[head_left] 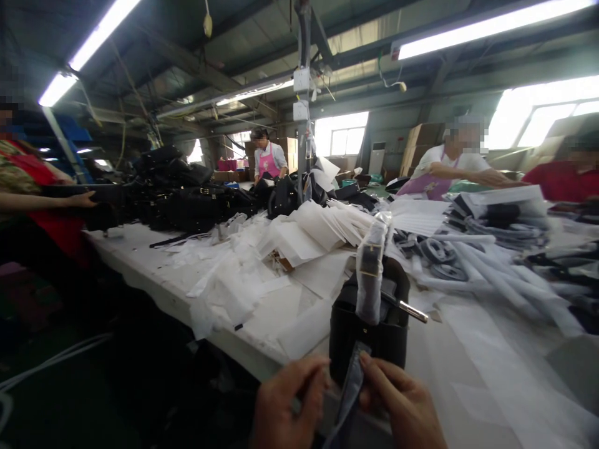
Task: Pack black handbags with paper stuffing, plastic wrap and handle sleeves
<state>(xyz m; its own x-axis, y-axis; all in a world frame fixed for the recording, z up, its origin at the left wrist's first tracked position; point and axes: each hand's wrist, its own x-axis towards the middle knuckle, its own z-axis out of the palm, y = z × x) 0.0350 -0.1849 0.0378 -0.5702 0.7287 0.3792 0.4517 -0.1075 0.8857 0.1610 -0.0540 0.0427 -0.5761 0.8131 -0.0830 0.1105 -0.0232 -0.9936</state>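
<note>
A black handbag [341, 333] stands upright at the table's near edge. Its raised handle [369, 299] is wrapped in clear plastic and has a buckle. In front of the bag, my right hand [405, 399] pinches the upper end of a dark strap in a plastic sleeve [353, 380], which hangs down out of view. To the left of that strap, my left hand [292, 402] has thumb and forefinger closed together; what they hold, if anything, cannot be made out. A rod with a shiny metal end [414, 311] sticks out to the right of the handle.
White paper sheets [309, 234] are heaped across the table [219, 337]. Rolled straps and white strips [486, 268] lie at right. Black bags [187, 199] pile up at back left. A co-worker's hand [84, 199] holds a black piece at left; other people work beyond the table.
</note>
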